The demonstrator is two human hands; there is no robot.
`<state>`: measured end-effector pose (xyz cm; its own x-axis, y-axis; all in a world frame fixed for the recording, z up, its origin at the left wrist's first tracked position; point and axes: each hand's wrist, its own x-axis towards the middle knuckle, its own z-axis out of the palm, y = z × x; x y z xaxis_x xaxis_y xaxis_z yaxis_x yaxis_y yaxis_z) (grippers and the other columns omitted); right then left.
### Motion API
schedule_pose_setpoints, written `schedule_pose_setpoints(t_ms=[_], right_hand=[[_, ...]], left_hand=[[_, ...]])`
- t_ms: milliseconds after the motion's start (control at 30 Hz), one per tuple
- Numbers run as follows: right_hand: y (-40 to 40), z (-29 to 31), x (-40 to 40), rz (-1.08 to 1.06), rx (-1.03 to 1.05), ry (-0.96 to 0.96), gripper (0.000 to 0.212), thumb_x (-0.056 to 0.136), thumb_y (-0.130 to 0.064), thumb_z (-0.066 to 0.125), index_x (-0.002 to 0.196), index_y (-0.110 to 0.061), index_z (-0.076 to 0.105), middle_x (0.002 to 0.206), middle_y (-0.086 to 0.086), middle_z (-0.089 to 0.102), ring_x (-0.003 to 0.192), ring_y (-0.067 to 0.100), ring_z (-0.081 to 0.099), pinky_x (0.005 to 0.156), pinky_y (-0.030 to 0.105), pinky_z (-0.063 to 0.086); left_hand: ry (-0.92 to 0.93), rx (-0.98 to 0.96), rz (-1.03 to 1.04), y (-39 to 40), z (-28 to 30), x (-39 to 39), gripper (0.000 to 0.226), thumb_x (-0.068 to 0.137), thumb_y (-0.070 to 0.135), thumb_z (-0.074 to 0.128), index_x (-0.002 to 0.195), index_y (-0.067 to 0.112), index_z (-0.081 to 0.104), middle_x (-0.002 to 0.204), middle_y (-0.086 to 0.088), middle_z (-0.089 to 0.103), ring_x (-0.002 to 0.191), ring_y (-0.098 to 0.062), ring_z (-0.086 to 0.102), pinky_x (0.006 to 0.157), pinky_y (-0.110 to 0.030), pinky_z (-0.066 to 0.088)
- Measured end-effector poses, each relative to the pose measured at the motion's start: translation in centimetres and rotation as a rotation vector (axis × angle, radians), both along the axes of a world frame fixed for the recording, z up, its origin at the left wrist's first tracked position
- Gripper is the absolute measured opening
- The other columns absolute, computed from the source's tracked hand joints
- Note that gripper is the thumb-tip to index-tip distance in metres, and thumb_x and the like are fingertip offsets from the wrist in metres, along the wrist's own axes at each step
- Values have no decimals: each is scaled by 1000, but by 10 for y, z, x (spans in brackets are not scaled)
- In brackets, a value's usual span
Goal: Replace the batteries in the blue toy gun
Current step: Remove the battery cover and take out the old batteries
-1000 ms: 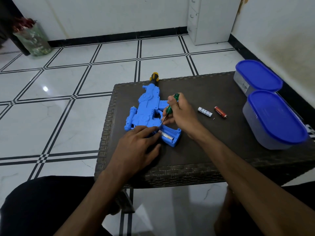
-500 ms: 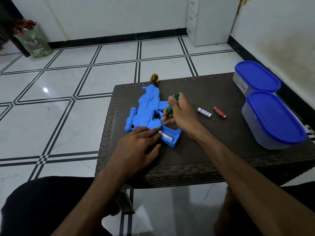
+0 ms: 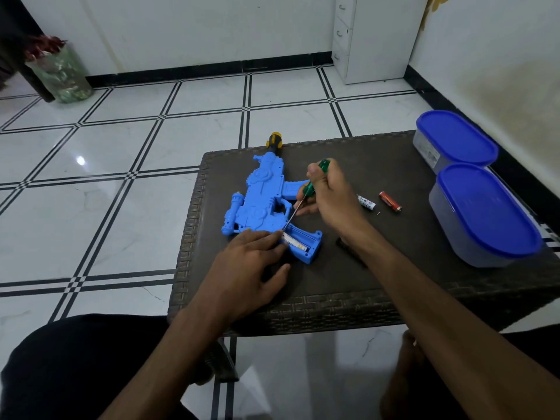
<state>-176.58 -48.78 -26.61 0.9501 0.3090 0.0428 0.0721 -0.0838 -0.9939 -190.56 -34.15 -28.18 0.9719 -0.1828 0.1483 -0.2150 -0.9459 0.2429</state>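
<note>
Comparing with a second ago, we log little change: blue toy gun [image 3: 263, 201] flat on wicker table [image 3: 394, 268]; right hand [image 3: 330, 195] gripping green screwdriver [image 3: 306, 192], tip still prying battery [image 3: 295, 242] in open compartment; left hand [image 3: 245, 268] flat, bracing. Extraction unfinished.

I see the blue toy gun [image 3: 263, 201] flat on the dark wicker table [image 3: 348, 301]. My left hand [image 3: 245, 268] presses its grip; my right hand [image 3: 330, 195] holds a green-handled screwdriver [image 3: 306, 195], tip in the open battery compartment [image 3: 298, 241]. A white battery [image 3: 366, 203] and a red battery [image 3: 390, 202] lie just right.
</note>
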Motion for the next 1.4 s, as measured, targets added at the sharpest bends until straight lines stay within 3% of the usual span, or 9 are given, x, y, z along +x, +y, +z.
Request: schedule_pose_setpoints(t_ms=[200,300,433,567,700,1000,1067,1234,1400], right_hand=[[-22,22,5,-70,-32,-29,18,98,-22,39,83,-15,46,64,4,59,56,18,55,53,35,50],[-30,33,-1,123,-271,6,13,94,-23,46,87,-13,51,68,2,66,55,17,58,49,30,49],[-27,27,-18,273,-719,-238,18,82,-22,64,78,-16,47,75,1,63,66,19,57,56,32,43],[-19,9,-33,357,-728,-302,30,79,-23,76,82,-15,48,86,-4,69,73,13,62,63,30,46],[-16,-1,-36,266,-719,-323,28,78,-21,78,86,-12,53,85,-7,70,63,2,55,52,19,36],[-36,14,-31,37,-527,-293,32,80,-23,75,77,-19,44,79,-4,69,67,7,66,60,26,54],[-51,19,-23,-15,-596,-306,33,81,-26,75,76,-21,43,77,-5,68,65,2,65,58,21,51],[-92,16,-7,-43,-948,-315,23,85,-25,71,89,-23,49,86,-3,65,78,16,64,73,41,57],[-101,1,3,-18,-1143,-254,24,87,-25,69,96,-24,47,83,-5,59,75,11,59,68,35,55]], left_hand=[[-7,-168,31,0,0,-1,42,88,38,55,126,23,65,135,6,58,127,-12,50,107,-32,40],[-18,-261,52,1,3,-2,41,86,35,56,125,24,65,132,11,60,125,-7,50,107,-26,38],[-35,-461,134,-2,5,-4,39,86,23,61,124,24,66,125,15,63,121,5,51,104,-11,33],[-76,-577,184,-8,5,-5,42,83,8,67,121,25,67,115,27,62,111,21,49,93,2,31],[-82,-629,211,-7,1,-2,42,85,9,66,123,26,66,112,28,63,110,16,52,90,0,34],[42,-83,195,5,-9,22,61,84,55,62,139,35,49,152,3,37,145,-24,21,116,-47,23],[46,-53,177,6,-11,26,63,84,58,60,141,35,47,154,0,34,145,-27,20,117,-48,21],[23,30,144,10,-11,32,66,84,64,54,143,37,42,153,0,33,141,-25,25,113,-43,29],[10,39,203,5,-9,29,65,81,68,52,140,42,44,150,3,36,140,-21,27,109,-44,34]])
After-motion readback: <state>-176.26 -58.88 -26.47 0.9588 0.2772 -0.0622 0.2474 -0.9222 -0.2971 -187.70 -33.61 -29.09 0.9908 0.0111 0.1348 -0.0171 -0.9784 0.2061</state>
